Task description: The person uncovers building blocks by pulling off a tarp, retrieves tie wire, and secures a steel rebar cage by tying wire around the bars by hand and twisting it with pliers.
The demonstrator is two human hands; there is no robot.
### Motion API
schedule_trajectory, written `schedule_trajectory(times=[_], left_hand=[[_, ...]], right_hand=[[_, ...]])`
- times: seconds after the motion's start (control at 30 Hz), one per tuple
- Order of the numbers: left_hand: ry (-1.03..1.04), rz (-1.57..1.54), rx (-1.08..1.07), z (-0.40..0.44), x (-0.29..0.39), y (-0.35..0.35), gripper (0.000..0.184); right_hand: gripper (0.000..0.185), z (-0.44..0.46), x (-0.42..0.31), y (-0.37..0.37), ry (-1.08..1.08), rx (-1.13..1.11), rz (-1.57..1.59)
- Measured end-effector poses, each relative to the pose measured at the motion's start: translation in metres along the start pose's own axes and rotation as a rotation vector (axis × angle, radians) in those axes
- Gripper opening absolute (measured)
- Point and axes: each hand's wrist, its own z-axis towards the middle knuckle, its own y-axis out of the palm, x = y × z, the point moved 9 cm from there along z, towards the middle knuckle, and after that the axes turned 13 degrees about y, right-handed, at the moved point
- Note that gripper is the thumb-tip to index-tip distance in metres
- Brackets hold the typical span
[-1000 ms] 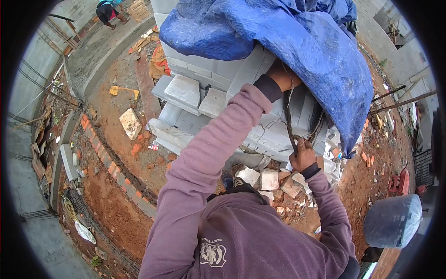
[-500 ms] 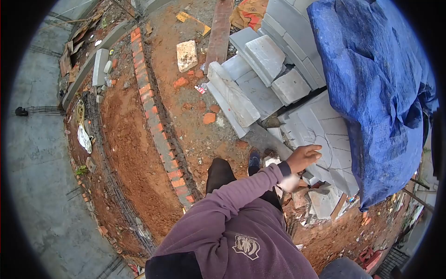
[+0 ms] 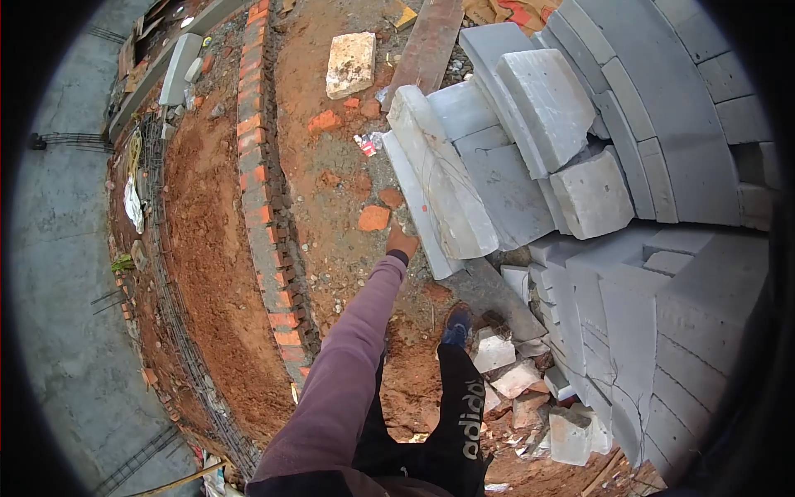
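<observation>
My left hand hangs low in front of me at the end of a purple sleeve. It is closest to the near end of a grey concrete block that lies tilted on the pile, and whether it touches the block I cannot tell. A broken piece of orange brick lies on the ground just left of the hand. The fingers are small and mostly hidden, so their pose is unclear. My right hand is out of view. More grey blocks are stacked beyond and to the right.
A low brick course with a narrow trench runs along the left. Broken block rubble lies by my shoe. A plank and a pale slab lie ahead. Steel bars stretch along the far left.
The blue tarp has gone from view, and the grey blocks at right now show uncovered. My left hand has moved left, from over the blocks to beside the tilted block. The view has shifted.
</observation>
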Motion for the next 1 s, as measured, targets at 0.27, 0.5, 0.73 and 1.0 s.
schedule_trajectory(times=[0.27, 0.5, 0.73, 1.0], left_hand=[[0.268, -0.055, 0.048, 0.168, -0.007, 0.065, 0.130], [0.082, -0.368, -0.049, 0.170, -0.009, 0.090, 0.035], [0.228, -0.782, -0.185, -0.037, 0.132, 0.007, 0.027], [0.255, -0.978, -0.071, -0.319, 0.217, -0.202, 0.024]], right_hand=[[0.036, 0.103, -0.025, 0.043, 0.041, 0.029, 0.014], [0.034, 0.113, -0.020, 0.046, 0.068, 0.030, 0.017], [0.031, 0.076, -0.020, 0.000, 0.002, 0.040, -0.019], [0.028, 0.026, -0.060, -0.074, -0.298, 0.049, -0.218]])
